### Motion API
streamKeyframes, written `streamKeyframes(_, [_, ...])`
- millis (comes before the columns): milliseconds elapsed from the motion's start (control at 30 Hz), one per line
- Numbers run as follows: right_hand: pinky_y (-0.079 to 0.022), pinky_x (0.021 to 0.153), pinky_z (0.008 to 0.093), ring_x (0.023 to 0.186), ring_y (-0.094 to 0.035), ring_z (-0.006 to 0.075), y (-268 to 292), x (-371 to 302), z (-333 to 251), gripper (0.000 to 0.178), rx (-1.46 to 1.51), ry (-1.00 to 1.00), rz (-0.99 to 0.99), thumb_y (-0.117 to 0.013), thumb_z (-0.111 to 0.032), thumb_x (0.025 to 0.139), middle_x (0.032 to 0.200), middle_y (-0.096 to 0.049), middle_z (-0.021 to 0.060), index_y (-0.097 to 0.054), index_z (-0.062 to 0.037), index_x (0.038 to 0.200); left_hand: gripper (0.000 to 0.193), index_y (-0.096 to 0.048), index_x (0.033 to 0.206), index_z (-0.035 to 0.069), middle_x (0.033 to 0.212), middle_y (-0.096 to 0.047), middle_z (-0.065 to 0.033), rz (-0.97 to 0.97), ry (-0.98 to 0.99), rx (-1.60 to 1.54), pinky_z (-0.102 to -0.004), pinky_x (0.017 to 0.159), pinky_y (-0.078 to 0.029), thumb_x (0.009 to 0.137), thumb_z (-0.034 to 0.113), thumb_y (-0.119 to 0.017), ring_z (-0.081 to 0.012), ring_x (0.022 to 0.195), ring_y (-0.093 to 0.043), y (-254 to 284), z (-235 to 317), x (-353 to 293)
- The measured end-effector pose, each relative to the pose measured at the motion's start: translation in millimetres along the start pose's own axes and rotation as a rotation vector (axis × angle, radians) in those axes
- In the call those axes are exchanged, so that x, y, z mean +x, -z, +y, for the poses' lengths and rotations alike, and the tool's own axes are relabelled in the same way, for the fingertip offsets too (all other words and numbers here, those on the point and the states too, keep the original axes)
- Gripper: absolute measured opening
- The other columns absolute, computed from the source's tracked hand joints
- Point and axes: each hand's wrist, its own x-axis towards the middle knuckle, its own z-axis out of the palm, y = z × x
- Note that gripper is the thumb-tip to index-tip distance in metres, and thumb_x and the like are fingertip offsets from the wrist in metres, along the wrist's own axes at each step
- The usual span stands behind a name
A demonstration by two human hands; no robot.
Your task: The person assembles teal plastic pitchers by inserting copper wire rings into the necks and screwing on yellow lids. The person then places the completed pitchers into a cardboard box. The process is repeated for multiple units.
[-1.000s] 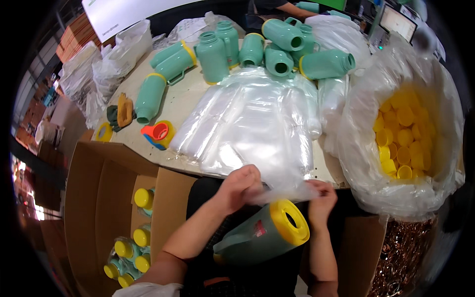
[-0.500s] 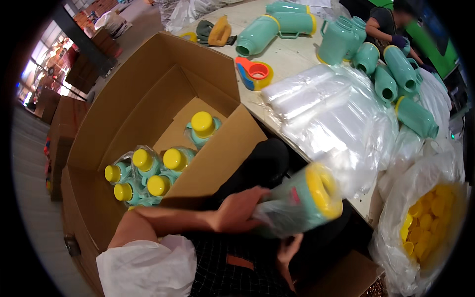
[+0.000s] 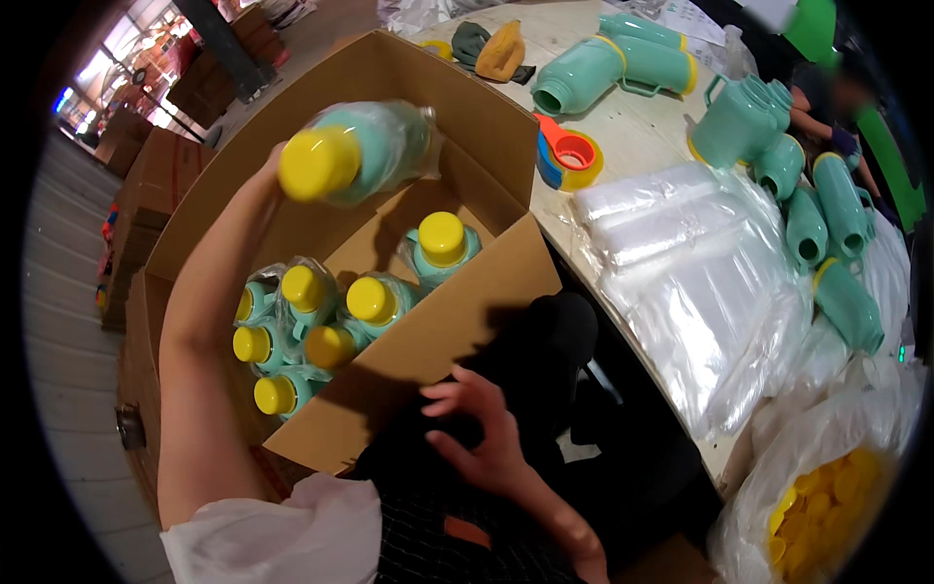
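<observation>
Above the open cardboard box (image 3: 409, 346), my left hand (image 3: 275, 173) grips a mint-green thermos flask (image 3: 384, 146) in a clear plastic bag. The flask is tilted, its yellow cap (image 3: 319, 164) toward me, and most of my fingers are hidden behind it. Several similar bagged flasks stand upright in the box, yellow caps up, among them one flask (image 3: 443, 243) apart near the right wall. My right hand (image 3: 477, 428) hovers just outside the box's near wall, fingers spread and curved, holding nothing.
On the table (image 3: 623, 321) to the right lie stacked clear plastic bags (image 3: 681, 263), a tape dispenser (image 3: 569, 156) and several uncapped green flasks (image 3: 739, 122). A sack of yellow caps (image 3: 817, 506) stands at lower right. A co-worker (image 3: 827, 107) is at the far right.
My left hand has carried the bagged flask from over my lap, up and left, to above the box. My right hand has come up, empty. The view has shifted.
</observation>
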Motion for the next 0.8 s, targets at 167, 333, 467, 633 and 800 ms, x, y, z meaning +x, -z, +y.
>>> streamKeyframes(167, [-0.057,0.09,0.0332,0.1,-0.069,0.0189,45,-35,32,0.041,-0.099,-0.241,0.267,-0.066,0.002,0.09,0.117,-0.068,0.0126,-0.054,-0.0022,0.129,0.028,-0.074,0.109,0.013,0.104,-0.074,-0.0048,-0.407,0.045,0.635,-0.0434,0.076,-0.058,0.091,0.034,-0.069,-0.0222,0.09,-0.071,-128,-50,45])
streamKeyframes(333, [-0.057,0.085,0.0308,0.094,-0.069,0.0172,79,-39,51,0.03,0.06,-0.395,0.537,-0.063,0.002,0.092,0.104,-0.069,0.0097,-0.059,-0.0018,0.122,0.044,-0.071,0.114,0.013,0.106,-0.073,-0.0067,-0.562,0.085,0.967,-0.04,0.076,-0.055,0.082,0.041,-0.081,-0.0208,0.092,-0.068,-202,-188,152])
streamKeyframes(467, [-0.057,0.083,0.0301,0.093,-0.069,0.0167,108,-33,51,0.025,0.178,-0.508,0.606,-0.064,0.002,0.094,0.097,-0.07,0.0099,-0.06,0.0007,0.119,0.048,-0.067,0.116,0.006,0.108,-0.07,-0.013,-0.44,-0.042,1.003,-0.0429,0.08,-0.055,0.087,0.043,-0.076,-0.0281,0.094,-0.066,-201,-231,185])
streamKeyframes(633, [-0.054,0.085,0.0271,0.094,-0.068,0.0145,141,-24,39,0.026,0.037,-0.445,0.519,-0.067,-0.001,0.094,0.101,-0.073,0.0092,-0.062,0.0008,0.12,0.054,-0.062,0.118,-0.001,0.11,-0.066,-0.0207,-0.147,-0.253,0.889,-0.0466,0.086,-0.054,0.093,0.045,-0.07,-0.0372,0.096,-0.064,-170,-222,213])
streamKeyframes(800, [-0.051,0.071,0.0261,0.075,-0.064,0.0116,209,-43,7,0.018,-0.297,-0.334,0.622,-0.067,0.003,0.09,0.088,-0.071,0.007,-0.067,0.0009,0.107,0.042,-0.056,0.122,-0.007,0.116,-0.059,-0.0226,0.388,-1.18,0.357,-0.0426,0.1,-0.045,0.1,0.027,-0.065,-0.0341,0.109,-0.058,-127,-45,109])
